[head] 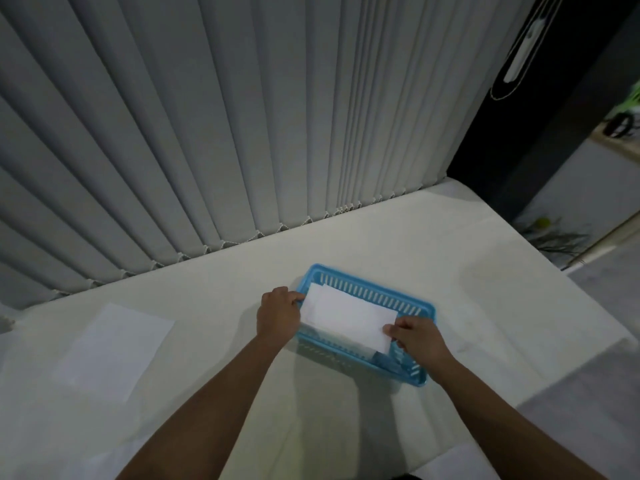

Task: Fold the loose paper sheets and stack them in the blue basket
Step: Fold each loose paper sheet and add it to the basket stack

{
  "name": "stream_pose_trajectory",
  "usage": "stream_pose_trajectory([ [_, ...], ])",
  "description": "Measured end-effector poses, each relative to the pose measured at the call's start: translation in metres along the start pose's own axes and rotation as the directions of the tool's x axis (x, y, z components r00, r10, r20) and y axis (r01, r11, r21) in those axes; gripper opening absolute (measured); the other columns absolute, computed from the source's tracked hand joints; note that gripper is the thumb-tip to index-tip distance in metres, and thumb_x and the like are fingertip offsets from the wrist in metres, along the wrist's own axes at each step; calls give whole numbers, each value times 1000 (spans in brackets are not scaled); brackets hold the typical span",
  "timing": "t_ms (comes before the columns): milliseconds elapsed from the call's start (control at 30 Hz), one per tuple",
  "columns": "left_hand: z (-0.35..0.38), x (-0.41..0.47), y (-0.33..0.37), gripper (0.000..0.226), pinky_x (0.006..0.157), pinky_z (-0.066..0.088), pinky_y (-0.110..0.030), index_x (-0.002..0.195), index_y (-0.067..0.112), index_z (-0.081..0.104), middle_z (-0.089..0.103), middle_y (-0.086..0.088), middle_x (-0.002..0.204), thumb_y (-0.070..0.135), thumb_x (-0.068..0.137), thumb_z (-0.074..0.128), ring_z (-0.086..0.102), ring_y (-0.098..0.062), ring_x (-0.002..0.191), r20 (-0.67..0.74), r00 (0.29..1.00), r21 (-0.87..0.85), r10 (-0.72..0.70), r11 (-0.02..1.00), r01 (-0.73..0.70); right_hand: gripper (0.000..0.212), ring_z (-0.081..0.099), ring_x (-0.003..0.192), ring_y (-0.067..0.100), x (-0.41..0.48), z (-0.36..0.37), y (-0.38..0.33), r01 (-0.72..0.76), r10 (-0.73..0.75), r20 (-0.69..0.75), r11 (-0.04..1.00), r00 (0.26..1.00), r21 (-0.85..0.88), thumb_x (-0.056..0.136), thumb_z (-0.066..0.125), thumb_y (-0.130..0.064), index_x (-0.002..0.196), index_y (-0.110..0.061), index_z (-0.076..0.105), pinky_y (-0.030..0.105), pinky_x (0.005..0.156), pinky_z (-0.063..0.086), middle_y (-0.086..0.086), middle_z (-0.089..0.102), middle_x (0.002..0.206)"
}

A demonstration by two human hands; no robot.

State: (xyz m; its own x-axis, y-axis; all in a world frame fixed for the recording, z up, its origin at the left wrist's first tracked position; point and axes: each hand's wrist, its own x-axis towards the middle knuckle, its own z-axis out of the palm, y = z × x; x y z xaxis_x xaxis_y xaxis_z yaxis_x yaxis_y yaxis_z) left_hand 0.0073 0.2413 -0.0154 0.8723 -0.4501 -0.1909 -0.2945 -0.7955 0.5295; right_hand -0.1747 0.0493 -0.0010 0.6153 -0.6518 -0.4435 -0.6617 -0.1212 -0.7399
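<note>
The left hand point(278, 315) has its grip closed on the left short edge of the folded paper point(348, 317), fingers curled over that edge at the basket's left end. The right hand point(417, 337) pinches the paper's right near corner, thumb on top and the other fingers hidden under the sheet. Between the two hands the folded paper lies across the top of the blue basket point(374, 292), slightly tilted, its far left corner up against the basket's slotted far wall. Whether the paper rests on something inside or is only held at rim height cannot be told; a second white edge shows just under its far left corner.

The blue basket stands on the desk point(450, 244) about midway along its width, turned at an angle, its right end nearer the desk's near edge. A loose paper sheet point(114, 351), unfolded, lies flat well apart from the basket, toward the desk's left edge. Both forearms reach in from the near edge.

Grey vertical blinds point(207, 133) hang along the desk's far edge, their bottom ends touching or almost touching it.
</note>
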Motion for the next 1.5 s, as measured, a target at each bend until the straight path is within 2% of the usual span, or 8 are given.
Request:
stream_pose_trajectory([
  [133,3,1,1,42,92,48,-39,119,24,66,60,-5,120,11,93,36,50,-31,113,23,1000,61,22,998,-23,29,47,51,13,1,0,-3,21,-20,15,999,1000,-27,82,72,-17,57,-12,58,25,56,39,2,56,55],
  [367,6,-1,0,41,99,42,-40,124,20,63,59,-5,127,12,96,34,46,-29,120,23,999,33,30,999,-31,27,52,59,17,0,9,-16,58,-55,40,993,998,-103,83,71,-19,59,-13,59,29,63,42,5,59,62],
  [700,5,1,-2,45,101,43,-42,128,20,60,59,-5,128,9,96,30,46,-28,120,61,997,-39,39,999,-37,29,50,58,15,-1,-4,-19,35,-28,66,994,997,-104,84,71,-16,59,-13,57,23,55,40,3,57,62],
  [833,6,2,-6,46,101,44,-44,128,19,60,61,-7,125,7,96,29,49,-30,119,86,995,-72,54,996,-48,30,50,57,16,0,1,-20,43,-38,63,995,997,-93,83,71,-17,58,-12,56,26,60,41,2,56,58],
  [1000,6,0,-7,46,105,41,-43,134,19,55,56,-5,134,9,99,27,42,-29,126,96,993,-41,63,997,-60,32,48,54,14,1,5,-24,63,-57,60,991,997,-115,82,71,-18,55,-13,54,28,61,40,0,55,55],
  [1133,6,2,-1,44,105,38,-40,136,19,52,54,-5,137,10,99,28,41,-28,127,97,992,-2,81,997,-81,26,49,60,17,2,6,-28,68,-59,77,991,995,-112,84,70,-19,63,-9,58,28,61,40,5,57,63],
  [1300,8,4,-2,44,101,43,-40,134,18,53,58,-6,132,10,99,29,45,-28,123,93,992,18,89,996,-91,24,54,63,17,3,6,-28,59,-50,90,993,995,-99,83,71,-20,77,3,66,29,66,44,8,62,70],
  [1500,8,4,-8,45,100,45,-45,133,18,55,58,-7,132,10,98,28,47,-29,121,95,991,0,94,996,-94,25,53,57,13,2,5,-26,55,-48,102,996,994,-75,83,71,-17,62,-11,60,25,62,44,0,63,62],
])
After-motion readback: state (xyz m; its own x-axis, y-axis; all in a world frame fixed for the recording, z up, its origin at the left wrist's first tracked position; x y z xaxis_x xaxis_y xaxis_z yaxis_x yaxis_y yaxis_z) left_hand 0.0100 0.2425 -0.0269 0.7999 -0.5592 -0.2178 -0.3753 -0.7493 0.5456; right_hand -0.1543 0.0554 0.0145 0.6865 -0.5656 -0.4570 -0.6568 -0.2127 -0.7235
